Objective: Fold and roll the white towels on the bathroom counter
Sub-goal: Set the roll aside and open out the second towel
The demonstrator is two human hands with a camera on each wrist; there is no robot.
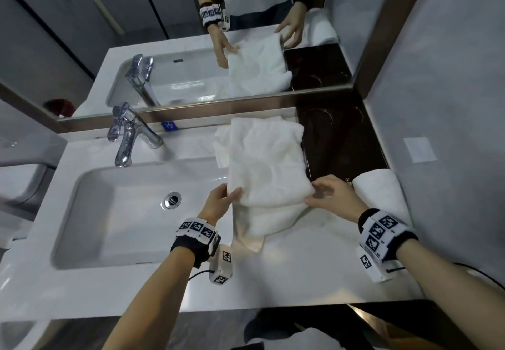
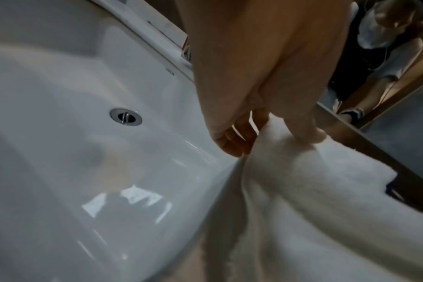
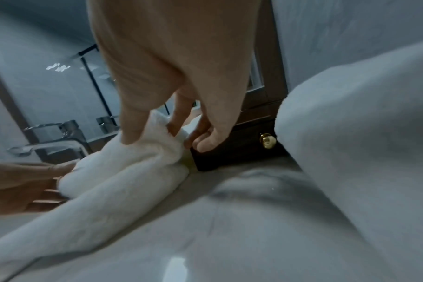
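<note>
White towel (image 1: 266,163) lies folded on the counter (image 1: 300,262) right of the sink (image 1: 114,213), far end near the mirror (image 1: 191,49). Left hand (image 1: 218,202) pinches the towel's near left corner, thumb on top, fingers underneath. Right hand (image 1: 332,195) pinches the near right corner, thumb and forefinger on the fold. A rolled towel (image 1: 379,193) sits just right of the right hand, against the wall. Dark box (image 3: 237,150) beside the towel.

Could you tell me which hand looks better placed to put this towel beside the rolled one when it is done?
Probably the right hand: it pinches the towel at its right corner, and the rolled towel lies just beyond it; the left hand holds the sink-side edge.
</note>
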